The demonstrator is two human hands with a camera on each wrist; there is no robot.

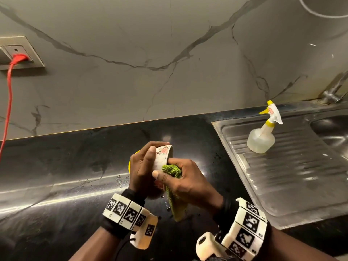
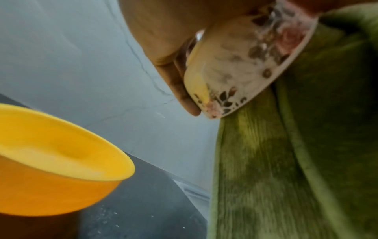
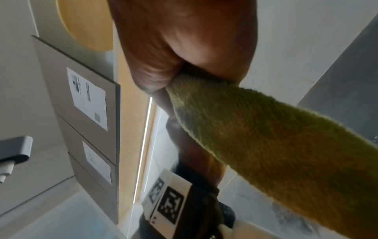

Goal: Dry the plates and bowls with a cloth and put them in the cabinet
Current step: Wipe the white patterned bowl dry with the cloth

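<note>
While left hand [image 1: 140,166] grips floral bowl [image 1: 162,156], right hand [image 1: 185,178] bunches green cloth [image 1: 172,170]

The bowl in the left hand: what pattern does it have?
White bowl with pink roses and dark leaves, clearest in the left wrist view.

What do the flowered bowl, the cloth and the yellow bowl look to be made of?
Flowered bowl: glossy white with a printed rose band, probably glazed ceramic or melamine; I cannot tell which. Cloth: green looped pile, like terry or microfibre. Yellow bowl: evenly coloured, smooth, satin, likely plastic.
</note>
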